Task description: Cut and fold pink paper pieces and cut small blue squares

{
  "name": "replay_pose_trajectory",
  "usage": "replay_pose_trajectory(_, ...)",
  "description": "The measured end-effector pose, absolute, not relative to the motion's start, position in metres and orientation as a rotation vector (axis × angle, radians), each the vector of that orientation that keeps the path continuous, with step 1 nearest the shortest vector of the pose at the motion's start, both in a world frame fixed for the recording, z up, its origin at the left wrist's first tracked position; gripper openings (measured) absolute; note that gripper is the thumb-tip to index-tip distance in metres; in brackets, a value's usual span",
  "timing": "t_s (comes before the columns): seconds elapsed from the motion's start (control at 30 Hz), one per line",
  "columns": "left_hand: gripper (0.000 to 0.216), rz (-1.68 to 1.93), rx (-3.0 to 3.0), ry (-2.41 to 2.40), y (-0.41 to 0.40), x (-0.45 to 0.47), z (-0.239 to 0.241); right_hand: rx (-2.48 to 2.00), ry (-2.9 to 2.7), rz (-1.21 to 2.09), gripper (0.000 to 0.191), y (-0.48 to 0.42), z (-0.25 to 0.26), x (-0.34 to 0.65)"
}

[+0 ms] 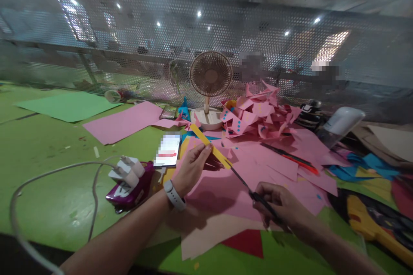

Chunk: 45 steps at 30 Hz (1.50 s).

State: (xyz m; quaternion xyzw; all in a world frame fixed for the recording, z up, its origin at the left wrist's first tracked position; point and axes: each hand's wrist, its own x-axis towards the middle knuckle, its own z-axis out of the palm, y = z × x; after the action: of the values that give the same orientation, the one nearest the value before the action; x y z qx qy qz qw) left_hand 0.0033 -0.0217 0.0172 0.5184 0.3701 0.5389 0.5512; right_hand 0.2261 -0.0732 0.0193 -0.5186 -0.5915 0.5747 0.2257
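My left hand (pixel 191 167) pinches a narrow yellow paper strip (pixel 209 146) and holds it up above the table; a white watch sits on that wrist. My right hand (pixel 284 208) is closed around the handles of dark scissors (pixel 248 189), whose blades point up-left and meet the lower end of the strip. Under both hands lie flat pink paper sheets (pixel 258 172) on the green table (pixel 51 154).
A small desk fan (pixel 211 81) stands behind, beside a heap of crumpled pink paper (pixel 261 114). A phone (pixel 167 150), a purple power strip with white chargers (pixel 129 180) and a cable (pixel 48 176) lie to the left. Yellow and blue scraps lie on the right.
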Motion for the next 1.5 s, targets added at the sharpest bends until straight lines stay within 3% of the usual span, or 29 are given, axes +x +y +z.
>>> replay_pose_trajectory(1.5,0.029,1.096,1.283,0.779,-0.031,0.011,0.012,-1.31,-1.619,1.604,0.04,-0.071,-0.002,0.23)
